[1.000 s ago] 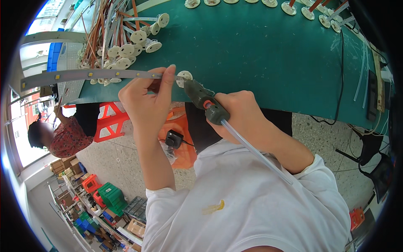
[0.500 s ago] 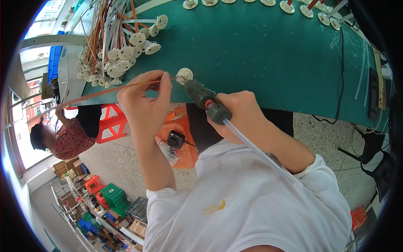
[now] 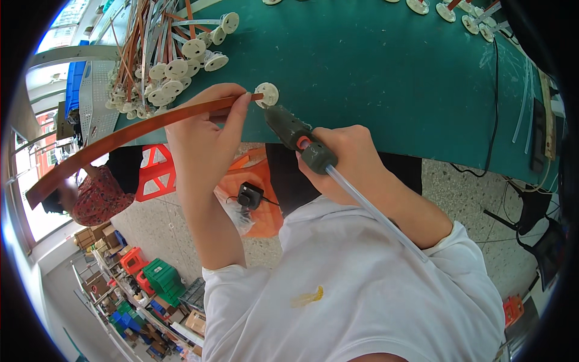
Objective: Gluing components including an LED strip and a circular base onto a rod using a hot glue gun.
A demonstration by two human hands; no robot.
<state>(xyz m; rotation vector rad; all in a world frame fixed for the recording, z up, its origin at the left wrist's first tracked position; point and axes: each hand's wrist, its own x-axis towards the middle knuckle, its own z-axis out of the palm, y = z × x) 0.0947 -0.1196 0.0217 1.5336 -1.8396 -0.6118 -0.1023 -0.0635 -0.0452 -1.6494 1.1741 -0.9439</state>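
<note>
Between thumb and fingers, my left hand pinches a long flat reddish-brown strip close to its end. A round cream disc with small holes sits at that end, just beyond my fingertips. My right hand is wrapped round a dark grey glue gun, with a clear glue stick jutting from its back. The gun's nozzle points at the lower edge of the disc; whether they touch I cannot tell.
Many strips with cream discs lie heaped at the table's left, by a white perforated tray. More discs line the far edge of the green table. A black cable crosses its right side. Another person is at the left.
My left hand has turned and raised the strip, so its broad face now shows. The disc has tilted with it. The glue gun's tip has drawn slightly down from the joint.
</note>
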